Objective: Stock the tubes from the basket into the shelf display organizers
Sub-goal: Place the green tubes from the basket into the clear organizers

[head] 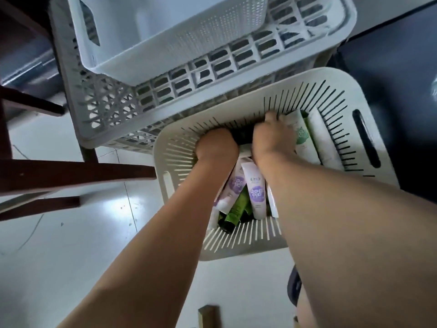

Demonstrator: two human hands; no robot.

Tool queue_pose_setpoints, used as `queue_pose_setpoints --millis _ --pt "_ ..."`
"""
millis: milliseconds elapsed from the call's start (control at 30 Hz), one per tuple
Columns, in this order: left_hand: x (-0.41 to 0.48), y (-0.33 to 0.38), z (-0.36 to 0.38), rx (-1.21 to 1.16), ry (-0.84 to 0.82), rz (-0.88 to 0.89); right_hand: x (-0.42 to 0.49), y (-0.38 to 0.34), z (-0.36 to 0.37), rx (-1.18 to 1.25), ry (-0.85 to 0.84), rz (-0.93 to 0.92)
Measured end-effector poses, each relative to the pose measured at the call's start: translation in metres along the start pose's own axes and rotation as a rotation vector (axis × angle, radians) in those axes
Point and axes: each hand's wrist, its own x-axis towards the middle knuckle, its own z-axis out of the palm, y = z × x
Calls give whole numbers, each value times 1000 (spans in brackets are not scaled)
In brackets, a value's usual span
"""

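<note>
A glossy white tiled floor (71,245) carries a cream slotted plastic basket (236,242), set just beside a pale grey lattice plastic rack (104,110). A dark brown wooden furniture frame (71,174) stands on the tiles at left.

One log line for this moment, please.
left hand in basket, grip hidden | right hand in basket, grip hidden | tubes in basket

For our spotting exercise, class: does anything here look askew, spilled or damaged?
Only the tubes in the basket: they lie jumbled, some crossing, pointing different ways. Nothing looks spilled or broken.
</note>
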Motion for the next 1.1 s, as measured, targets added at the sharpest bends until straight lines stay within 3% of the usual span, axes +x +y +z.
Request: queue_pose_setpoints --millis 167,300,467,567,700,900,1033,1100 --pt "10 -12 -1 -7 7 154 3 -4 6 -138 61 -9" --pt "3 -18 4 -48 45 194 -9 -2 -3 -70 206 -68" --pt "-26 -34 2 -198 195 242 -30 -15 -20 416 308 -21" --pt "-54 -45 -6 -360 396 289 -42 -34 -36 618 356 93" --pt "-92 -52 -25 -679 500 228 -68 -49 -59 979 360 339" --pt "-138 -60 -64 -1229 474 142 -105 -46 -87 1468 374 532" --pt "-155 -76 -87 -1557 458 213 -125 -45 -102 1909 298 603" --pt "-163 -85 -98 -1713 397 217 -138 -48 -112 2016 259 599"
